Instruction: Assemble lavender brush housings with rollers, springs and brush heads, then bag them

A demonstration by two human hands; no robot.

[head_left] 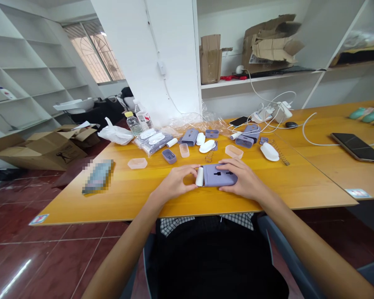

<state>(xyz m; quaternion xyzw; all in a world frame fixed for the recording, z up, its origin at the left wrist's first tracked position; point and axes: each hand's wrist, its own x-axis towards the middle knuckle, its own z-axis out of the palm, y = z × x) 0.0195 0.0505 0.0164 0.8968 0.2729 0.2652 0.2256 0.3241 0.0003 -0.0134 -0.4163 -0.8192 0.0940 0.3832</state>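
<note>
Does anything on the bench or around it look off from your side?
The coil spring beside the white shell looks much longer than the spring near the middle of the table, perhaps stretched, though the angle may mislead. The cardboard box on the shelf is crumpled and torn.

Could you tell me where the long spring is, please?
In the head view, the long spring lies right of the white oval shell, beyond the right hand.

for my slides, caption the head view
Left hand on a white cylinder, right hand on a lilac socket housing, at a wooden table
</note>
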